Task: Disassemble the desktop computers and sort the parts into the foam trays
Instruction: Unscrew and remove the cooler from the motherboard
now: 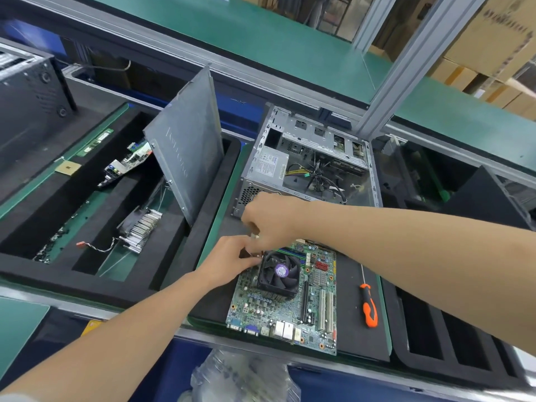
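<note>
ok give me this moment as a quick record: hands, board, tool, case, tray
left hand: fingers at the fan cooler's far left corner; grip unclear
right hand: pinches a small pale part above the left hand
motherboard: flat on the black mat, outside the case, cooler mounted
screwdriver: orange handle, lying on the mat right of the board
case: open, behind the board, power supply and cables inside
left foam tray: holds a heatsink; side panel stands tilted in it

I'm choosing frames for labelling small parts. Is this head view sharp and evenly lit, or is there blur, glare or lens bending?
Head view: light even and soft, no hard shadows or strong glare; the wide lens leaves the aluminium post leaning; motherboard and screwdriver read sharp; left hand and right hand are slightly blurred, so what their fingers do is unclear.
</note>
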A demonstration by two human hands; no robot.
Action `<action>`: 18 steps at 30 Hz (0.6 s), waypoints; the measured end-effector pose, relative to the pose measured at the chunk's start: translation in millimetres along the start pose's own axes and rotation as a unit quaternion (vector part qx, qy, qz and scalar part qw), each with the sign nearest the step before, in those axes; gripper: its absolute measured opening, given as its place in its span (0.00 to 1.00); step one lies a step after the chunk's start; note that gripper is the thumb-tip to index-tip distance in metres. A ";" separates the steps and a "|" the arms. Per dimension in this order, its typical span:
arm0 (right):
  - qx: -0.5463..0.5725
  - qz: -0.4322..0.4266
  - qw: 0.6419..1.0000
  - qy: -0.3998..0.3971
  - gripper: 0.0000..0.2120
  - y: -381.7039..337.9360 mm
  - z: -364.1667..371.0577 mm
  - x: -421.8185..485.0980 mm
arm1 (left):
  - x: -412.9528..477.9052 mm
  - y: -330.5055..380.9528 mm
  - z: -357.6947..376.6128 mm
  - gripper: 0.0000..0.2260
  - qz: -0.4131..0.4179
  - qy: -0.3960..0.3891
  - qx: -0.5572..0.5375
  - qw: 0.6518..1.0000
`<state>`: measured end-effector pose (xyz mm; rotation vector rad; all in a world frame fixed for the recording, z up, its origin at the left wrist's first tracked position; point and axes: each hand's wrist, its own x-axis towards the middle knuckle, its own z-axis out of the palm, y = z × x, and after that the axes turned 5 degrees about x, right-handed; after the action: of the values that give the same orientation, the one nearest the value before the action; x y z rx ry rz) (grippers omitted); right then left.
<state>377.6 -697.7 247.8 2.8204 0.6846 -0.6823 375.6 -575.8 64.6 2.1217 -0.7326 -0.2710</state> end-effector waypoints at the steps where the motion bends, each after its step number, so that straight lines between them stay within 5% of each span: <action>1: 0.049 0.046 0.998 0.000 0.18 -1.3 -1.8 0.5 | -0.4 -0.2 0.0 0.10 0.004 0.003 0.005 1.000; 4: 0.205 0.200 0.957 -0.039 0.21 0.9 -8.3 2.6 | 0.4 -1.3 -0.4 0.04 0.027 0.015 0.024 0.999; 6: 0.147 0.224 0.955 -0.128 0.22 -1.5 -13.8 2.9 | 1.7 -1.7 -0.9 0.05 0.038 0.010 0.035 0.999; 9: -0.055 0.137 0.964 -0.219 0.20 -10.2 -14.3 4.9 | 4.6 -2.7 -2.3 0.04 0.039 -0.007 0.034 0.999; 14: -0.094 0.099 0.987 -0.091 0.13 -4.1 -0.8 1.7 | 6.5 -4.9 -4.9 0.07 0.022 -0.037 0.030 0.999; 16: -0.156 0.026 0.986 -0.059 0.04 -1.7 1.4 -0.8 | 5.9 -5.6 -5.6 0.06 0.020 -0.044 0.028 0.998; 18: -0.239 -0.088 0.966 -0.041 0.09 3.4 5.8 -1.5 | 5.3 -5.3 -6.3 0.05 0.025 -0.044 0.029 0.998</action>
<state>375.7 -702.8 243.6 2.2992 0.9480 -0.5634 384.8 -572.3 64.7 2.1546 -0.8537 -0.3205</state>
